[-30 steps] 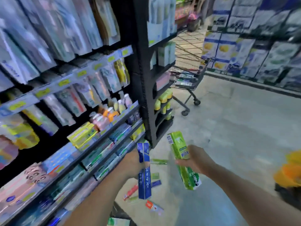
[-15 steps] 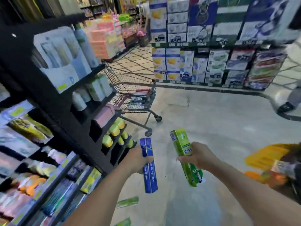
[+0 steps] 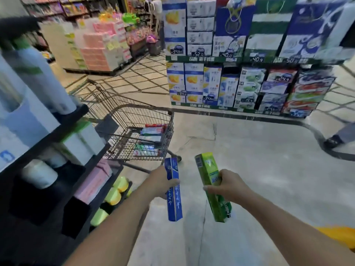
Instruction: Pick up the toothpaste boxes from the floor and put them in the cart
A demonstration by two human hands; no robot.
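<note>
My left hand [image 3: 160, 184] grips a blue toothpaste box [image 3: 173, 191] held upright around its middle. A green toothpaste box [image 3: 213, 187], also upright and tilted slightly, is clasped in my right hand [image 3: 227, 186]. Both hands are raised in front of me, just short of the near end of a wire shopping cart [image 3: 123, 112]. Several toothpaste boxes [image 3: 151, 134] lie stacked in the cart's basket. No boxes on the floor are in view.
A black shelf unit [image 3: 57, 143] with bottles and yellow-green containers runs along my left, close to the cart. Stacked drink cartons [image 3: 230, 83] line the far side of the aisle. Someone's shoe [image 3: 335, 141] stands at the right edge. Something yellow [image 3: 338, 238] sits at lower right.
The view has swung up from the floor and toothpaste shelves toward the cart, which is now much closer. Both hands still hold their boxes, raised slightly.
</note>
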